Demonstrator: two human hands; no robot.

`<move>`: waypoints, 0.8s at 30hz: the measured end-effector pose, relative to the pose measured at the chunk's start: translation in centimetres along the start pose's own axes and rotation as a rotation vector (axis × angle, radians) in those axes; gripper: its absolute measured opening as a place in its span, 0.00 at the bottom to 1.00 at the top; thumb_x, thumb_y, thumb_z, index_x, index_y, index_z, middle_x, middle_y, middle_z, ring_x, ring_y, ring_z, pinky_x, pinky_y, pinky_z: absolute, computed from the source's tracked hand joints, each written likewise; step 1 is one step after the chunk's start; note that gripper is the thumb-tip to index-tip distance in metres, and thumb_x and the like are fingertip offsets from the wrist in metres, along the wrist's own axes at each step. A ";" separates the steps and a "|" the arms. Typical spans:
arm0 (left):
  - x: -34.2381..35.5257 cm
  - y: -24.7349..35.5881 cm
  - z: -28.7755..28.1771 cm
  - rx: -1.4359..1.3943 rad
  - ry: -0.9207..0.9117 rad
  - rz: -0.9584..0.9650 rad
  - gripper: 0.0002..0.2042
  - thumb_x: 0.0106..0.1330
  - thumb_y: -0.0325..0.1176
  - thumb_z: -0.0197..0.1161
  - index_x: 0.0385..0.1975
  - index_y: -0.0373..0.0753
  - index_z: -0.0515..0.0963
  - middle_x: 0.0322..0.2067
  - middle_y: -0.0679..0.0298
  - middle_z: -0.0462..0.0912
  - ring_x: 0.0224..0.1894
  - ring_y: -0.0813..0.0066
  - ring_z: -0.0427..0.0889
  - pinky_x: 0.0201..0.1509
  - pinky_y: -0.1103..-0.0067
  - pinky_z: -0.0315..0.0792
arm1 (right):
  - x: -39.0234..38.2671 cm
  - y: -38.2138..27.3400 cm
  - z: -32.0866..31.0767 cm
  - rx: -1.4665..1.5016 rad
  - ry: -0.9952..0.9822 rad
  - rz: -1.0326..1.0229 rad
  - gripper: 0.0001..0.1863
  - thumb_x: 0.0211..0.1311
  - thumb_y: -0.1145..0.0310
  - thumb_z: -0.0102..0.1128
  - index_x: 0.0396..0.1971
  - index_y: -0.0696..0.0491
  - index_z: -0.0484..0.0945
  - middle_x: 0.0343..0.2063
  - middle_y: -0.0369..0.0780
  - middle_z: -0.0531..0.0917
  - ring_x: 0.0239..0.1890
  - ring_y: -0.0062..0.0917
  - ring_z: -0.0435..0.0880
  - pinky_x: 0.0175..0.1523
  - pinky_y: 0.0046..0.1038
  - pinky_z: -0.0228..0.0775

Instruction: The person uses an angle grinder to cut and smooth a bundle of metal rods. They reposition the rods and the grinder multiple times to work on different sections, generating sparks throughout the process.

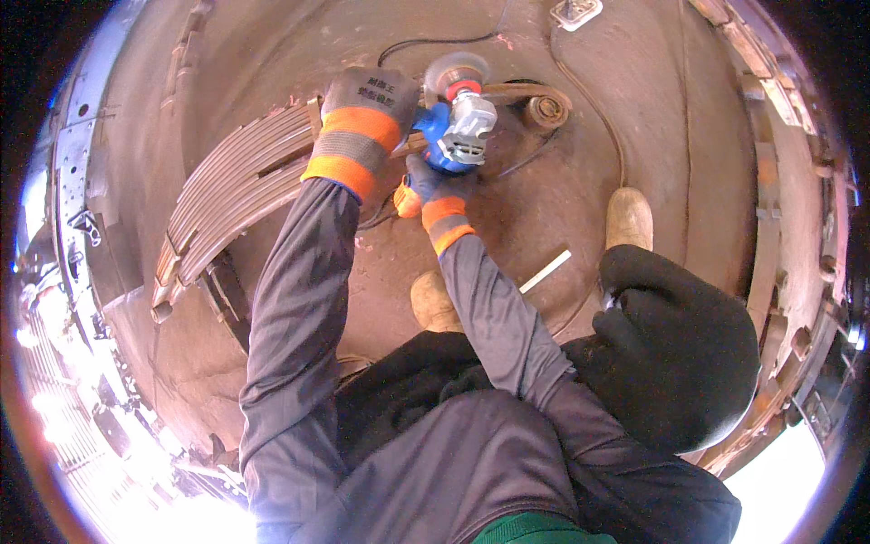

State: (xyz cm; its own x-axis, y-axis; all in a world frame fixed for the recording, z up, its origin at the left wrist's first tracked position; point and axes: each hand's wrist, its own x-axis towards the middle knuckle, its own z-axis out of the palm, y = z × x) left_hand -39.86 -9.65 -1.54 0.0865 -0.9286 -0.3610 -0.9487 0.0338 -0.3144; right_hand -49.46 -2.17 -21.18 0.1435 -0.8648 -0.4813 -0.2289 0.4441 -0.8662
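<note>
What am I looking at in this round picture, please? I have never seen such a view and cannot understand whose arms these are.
A camera worn on a person's head looks down, and its fisheye lens bends the edges. The arms are the person's own, in work gloves. The left hand rests on a curved stack of steel leaf springs lying on the rusty floor. The right hand grips a blue angle grinder; its wheel sits near the spring's end eye. A boot is beside it.
</note>
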 end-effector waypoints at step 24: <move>2.1 1.4 -1.7 0.109 -0.119 0.048 0.12 0.67 0.36 0.60 0.43 0.43 0.89 0.45 0.52 0.89 0.47 0.52 0.90 0.49 0.61 0.83 | 2.0 2.7 3.8 0.155 0.245 -0.058 0.36 0.39 0.57 0.81 0.51 0.53 0.76 0.45 0.39 0.84 0.44 0.30 0.84 0.52 0.35 0.79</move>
State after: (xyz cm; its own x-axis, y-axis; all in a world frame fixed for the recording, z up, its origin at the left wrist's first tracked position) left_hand -41.51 -12.24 -1.21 0.0833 -0.8747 -0.4774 -0.9146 0.1231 -0.3851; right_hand -46.15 -1.83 -25.04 -0.0887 -0.9121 -0.4003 -0.0745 0.4068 -0.9105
